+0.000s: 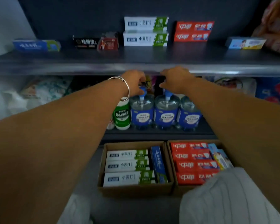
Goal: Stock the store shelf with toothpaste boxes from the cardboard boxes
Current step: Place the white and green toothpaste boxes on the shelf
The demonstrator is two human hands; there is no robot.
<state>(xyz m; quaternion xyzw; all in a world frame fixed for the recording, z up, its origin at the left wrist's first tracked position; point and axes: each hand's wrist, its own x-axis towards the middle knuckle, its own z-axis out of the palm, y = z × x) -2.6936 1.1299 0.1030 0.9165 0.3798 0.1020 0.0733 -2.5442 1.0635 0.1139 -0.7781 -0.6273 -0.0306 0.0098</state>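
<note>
My left hand [133, 81] and right hand [176, 81] reach under the upper shelf's [71, 68] front edge, fingers curled down out of sight behind the knuckles, so I cannot tell what, if anything, they hold; a dark, blurred packet [149, 84] shows between them. On that shelf stand two white-green boxes [145, 31] stacked, two red boxes [192, 31] stacked, and single blue, black, dark-red and light-blue ones. Below, the left carton [136, 189] holds three white-green boxes and a blue one, while the right carton [170, 157], partly hidden by my arm and knee, shows four red.
</note>
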